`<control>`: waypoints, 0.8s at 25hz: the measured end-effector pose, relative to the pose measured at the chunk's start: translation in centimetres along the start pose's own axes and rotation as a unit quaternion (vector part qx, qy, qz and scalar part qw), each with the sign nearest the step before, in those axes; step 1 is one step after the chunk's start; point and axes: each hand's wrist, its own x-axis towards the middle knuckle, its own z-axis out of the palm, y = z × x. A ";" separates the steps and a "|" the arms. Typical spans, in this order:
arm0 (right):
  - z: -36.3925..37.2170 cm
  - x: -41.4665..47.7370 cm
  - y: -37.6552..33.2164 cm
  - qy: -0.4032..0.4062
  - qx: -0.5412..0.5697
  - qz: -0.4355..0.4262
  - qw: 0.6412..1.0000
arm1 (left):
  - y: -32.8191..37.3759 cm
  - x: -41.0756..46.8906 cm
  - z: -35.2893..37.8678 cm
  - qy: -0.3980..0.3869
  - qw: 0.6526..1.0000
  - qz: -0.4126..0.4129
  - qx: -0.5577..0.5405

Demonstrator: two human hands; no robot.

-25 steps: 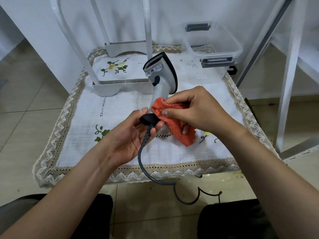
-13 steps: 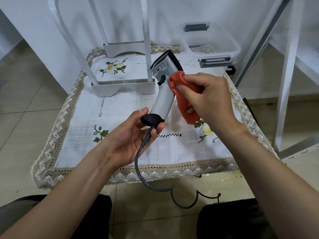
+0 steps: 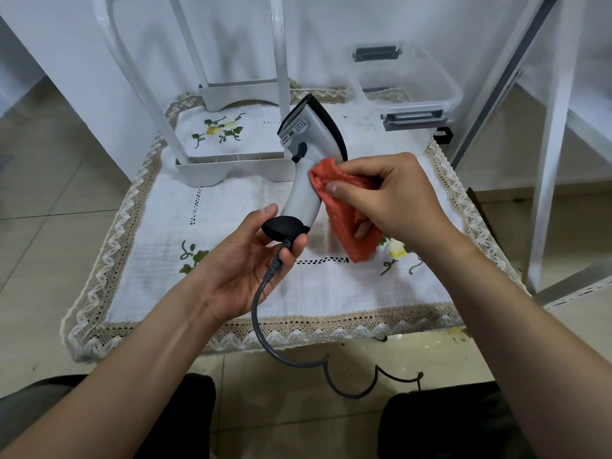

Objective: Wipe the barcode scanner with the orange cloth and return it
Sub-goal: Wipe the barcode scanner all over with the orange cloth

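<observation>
Barcode scanner (image 3: 306, 188) is held clear above the counter (image 3: 331, 286), handle end down and toward the person, head tilted up and away. Trigger and label face are turned left.

Left hand (image 3: 245, 260): positioned below the scanner, palm up. The black base cap of the handle is gripped between thumb and curled fingers. The grey cable (image 3: 256, 313) is seen leaving the base, crossing the palm and hanging past the counter's near edge in a loop over the floor.

Right hand (image 3: 394, 197): positioned right of the scanner, back of hand up, wrist angled in from the right. The orange cloth (image 3: 344, 223) is bunched and pinched between thumb and curled fingers. The cloth's upper fold is pressed against the right side of the handle, just below the head; its loose end hangs down beside the handle, clear of the counter. One fingertip is visible through the hanging folds.

Behind the scanner, a white rack (image 3: 231, 168) stands on the counter; behind and to the right, a clear plastic box (image 3: 407, 91).
</observation>
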 end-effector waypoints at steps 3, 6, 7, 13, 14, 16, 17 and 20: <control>-0.1 0.0 -0.1 0.007 0.014 0.010 1.000 | 0.0 -0.1 0.0 -0.003 1.000 -0.003 0.006; -0.1 0.1 -0.2 -0.021 0.022 0.016 0.999 | 0.0 -0.1 0.1 -0.003 1.000 0.000 0.006; -0.2 0.1 -0.2 -0.015 0.019 0.018 1.000 | 0.0 -0.1 0.1 -0.002 1.000 -0.001 0.007; -0.3 0.0 -0.5 -0.033 0.011 0.025 0.999 | -0.1 0.0 -0.1 -0.002 1.000 -0.001 0.015; -0.4 0.0 -0.6 -0.029 0.006 0.025 0.999 | -0.1 0.0 -0.1 -0.002 1.000 0.000 0.014; -0.5 -0.1 -0.7 -0.023 0.006 0.021 0.999 | -0.2 0.1 0.1 0.004 1.000 -0.001 0.011; -0.5 -0.1 -0.7 -0.015 0.011 0.015 1.000 | -0.3 0.1 0.2 0.012 1.000 0.001 0.012; -0.5 -0.4 -0.7 -0.005 0.024 -0.005 1.000 | -0.3 0.2 0.6 0.033 0.999 0.004 0.012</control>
